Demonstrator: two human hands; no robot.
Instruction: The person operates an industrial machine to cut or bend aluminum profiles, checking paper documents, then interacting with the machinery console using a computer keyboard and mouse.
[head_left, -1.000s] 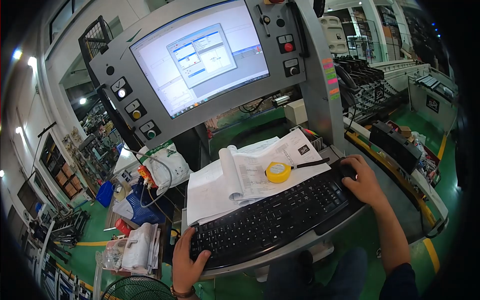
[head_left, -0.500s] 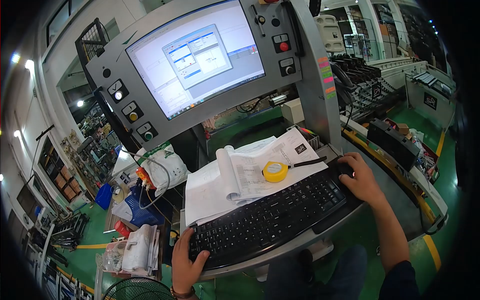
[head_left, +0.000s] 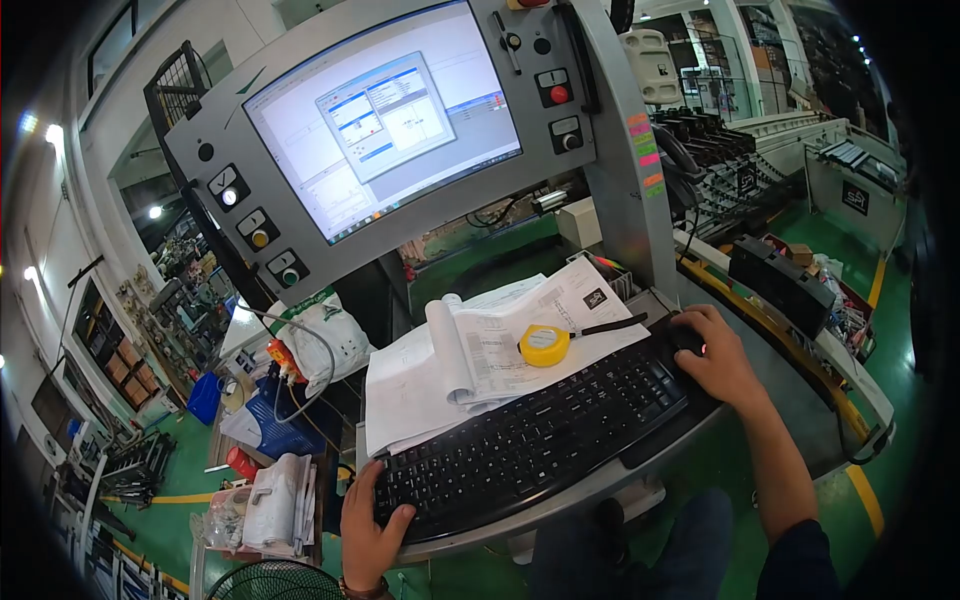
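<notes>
Cupping the mouse (head_left: 686,339) at two o'clock from the keyboard (head_left: 530,445), the right hand (head_left: 727,365) is curving its fingers over it, its grip clamped lightly there. At eight o'clock, the left hand (head_left: 368,527) is touching the keyboard's left end, its grip standing apart, thumb spread from the fingers. Papers (head_left: 405,395) are lying at eleven o'clock from the keyboard, and a tape measure (head_left: 544,345) is resting on them at twelve. Farther off at eleven, the screen (head_left: 385,120) is showing an open window.
</notes>
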